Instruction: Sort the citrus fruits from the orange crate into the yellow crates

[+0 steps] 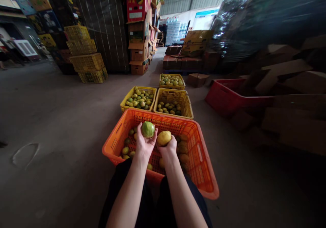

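Over the large orange crate [201, 153], my left hand [144, 147] cups a round green fruit [148, 129] with yellowish patches, palm up and fingers curled around it. Beside it, my right hand [170, 149] grips a yellow, oval, lemon-like fruit [164, 138] from below and the right. The two fruits are close together but apart. More yellow and green fruit [125, 150] lies in the left of the crate below my hands. Larger brownish-yellow fruit [183, 158] sits in its right side, in shadow. My forearms hide part of the crate's bottom.
Beyond the orange crate stand a yellow crate [124, 105] at left, another yellow crate [190, 107] at right and a third [160, 82] behind, all with fruit. A red bin [221, 99] and cardboard pile are at right. Stacked yellow crates [86, 61] and boxes [137, 34] stand farther back.
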Available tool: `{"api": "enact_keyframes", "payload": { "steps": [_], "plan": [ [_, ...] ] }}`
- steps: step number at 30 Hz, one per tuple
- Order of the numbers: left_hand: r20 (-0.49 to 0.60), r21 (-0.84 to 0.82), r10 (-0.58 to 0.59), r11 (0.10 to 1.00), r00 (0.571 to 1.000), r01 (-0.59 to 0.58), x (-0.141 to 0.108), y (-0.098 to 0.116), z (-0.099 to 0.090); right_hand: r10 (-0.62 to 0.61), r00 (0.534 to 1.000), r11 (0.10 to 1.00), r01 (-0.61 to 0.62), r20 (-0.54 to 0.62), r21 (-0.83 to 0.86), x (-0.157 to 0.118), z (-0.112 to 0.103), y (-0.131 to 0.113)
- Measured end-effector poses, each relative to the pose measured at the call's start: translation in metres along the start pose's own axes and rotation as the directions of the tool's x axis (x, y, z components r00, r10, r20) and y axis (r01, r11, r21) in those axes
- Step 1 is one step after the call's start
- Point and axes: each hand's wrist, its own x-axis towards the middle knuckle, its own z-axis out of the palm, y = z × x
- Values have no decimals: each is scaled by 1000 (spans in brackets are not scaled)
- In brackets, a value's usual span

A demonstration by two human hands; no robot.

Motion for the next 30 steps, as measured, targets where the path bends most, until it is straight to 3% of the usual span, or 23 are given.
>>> {"api": "enact_keyframes", "payload": {
  "steps": [4, 13, 20, 25, 30],
  "plan": [
    [8, 32, -65, 997, 998, 65, 0, -1, -1, 81, 993, 997, -80, -81, 14, 0, 0, 0],
    [67, 35, -84, 996, 994, 82, 1, -5, -2, 89, 993, 996, -87, -78, 24, 4, 0, 1],
    [-49, -14, -5, 1000, 999, 4, -1, -2, 2, 120, 988, 993, -119, -98, 15, 3, -1, 1],
    [22, -2, -65, 998, 998, 65, -3, 0, 1, 138, 990, 990, -137, -38, 24, -2, 2, 2],
    [78, -89, -29, 995, 997, 36, 4, -2, -5, 120, 992, 992, -121, 43, 44, -2, 4, 2]
  ]
}}
